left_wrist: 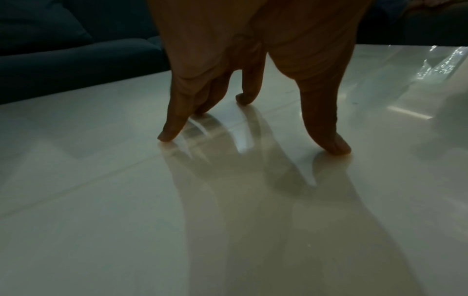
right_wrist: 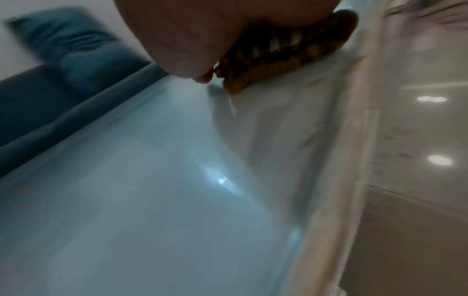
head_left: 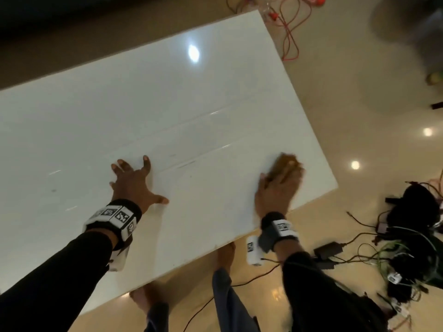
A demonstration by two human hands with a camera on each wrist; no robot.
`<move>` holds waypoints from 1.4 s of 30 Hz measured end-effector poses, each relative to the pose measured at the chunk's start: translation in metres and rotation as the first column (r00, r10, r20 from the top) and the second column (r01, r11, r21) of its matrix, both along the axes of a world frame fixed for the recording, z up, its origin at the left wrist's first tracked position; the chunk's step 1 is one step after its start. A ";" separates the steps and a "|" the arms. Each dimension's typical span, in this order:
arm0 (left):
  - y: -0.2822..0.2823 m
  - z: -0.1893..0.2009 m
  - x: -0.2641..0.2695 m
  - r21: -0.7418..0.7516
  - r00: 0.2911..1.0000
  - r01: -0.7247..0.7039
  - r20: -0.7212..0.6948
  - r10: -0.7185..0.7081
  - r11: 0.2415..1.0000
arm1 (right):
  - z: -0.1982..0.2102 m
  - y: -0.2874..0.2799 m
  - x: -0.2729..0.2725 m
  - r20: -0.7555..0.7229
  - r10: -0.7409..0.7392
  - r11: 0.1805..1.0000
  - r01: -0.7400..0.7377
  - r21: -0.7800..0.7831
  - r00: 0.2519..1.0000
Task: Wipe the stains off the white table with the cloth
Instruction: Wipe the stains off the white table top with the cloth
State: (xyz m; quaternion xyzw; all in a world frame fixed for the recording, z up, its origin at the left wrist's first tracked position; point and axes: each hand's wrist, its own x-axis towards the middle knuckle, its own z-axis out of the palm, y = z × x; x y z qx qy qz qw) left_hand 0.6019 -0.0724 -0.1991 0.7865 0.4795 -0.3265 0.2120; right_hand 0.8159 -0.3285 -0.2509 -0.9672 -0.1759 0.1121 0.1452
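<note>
Left hand (head_left: 134, 182) splayed, fingertips (left_wrist: 166, 137) propped on white table (head_left: 191, 97), holding nothing, likely bracing | right hand (head_left: 278, 188) flat, pressing brown cloth (head_left: 284, 164) near table's right edge, probably mid-wipe | faint marks (head_left: 54, 190) remain leftward

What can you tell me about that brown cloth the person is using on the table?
The cloth is brown to golden, with a coarse, knobbly weave in the right wrist view. It looks bunched or folded, not spread out. It lies on the white table near its right edge, pressed down under the right hand, whose fingers lie over it. Part of it sticks out past the fingertips. The head view blurs it, so any dirt on it cannot be judged.
</note>
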 end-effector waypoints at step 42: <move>-0.001 -0.002 0.035 -0.023 0.992 -0.014 -0.130 0.011 1.000 | -0.008 0.140 0.004 0.005 0.527 0.848 -0.526 0.066 0.850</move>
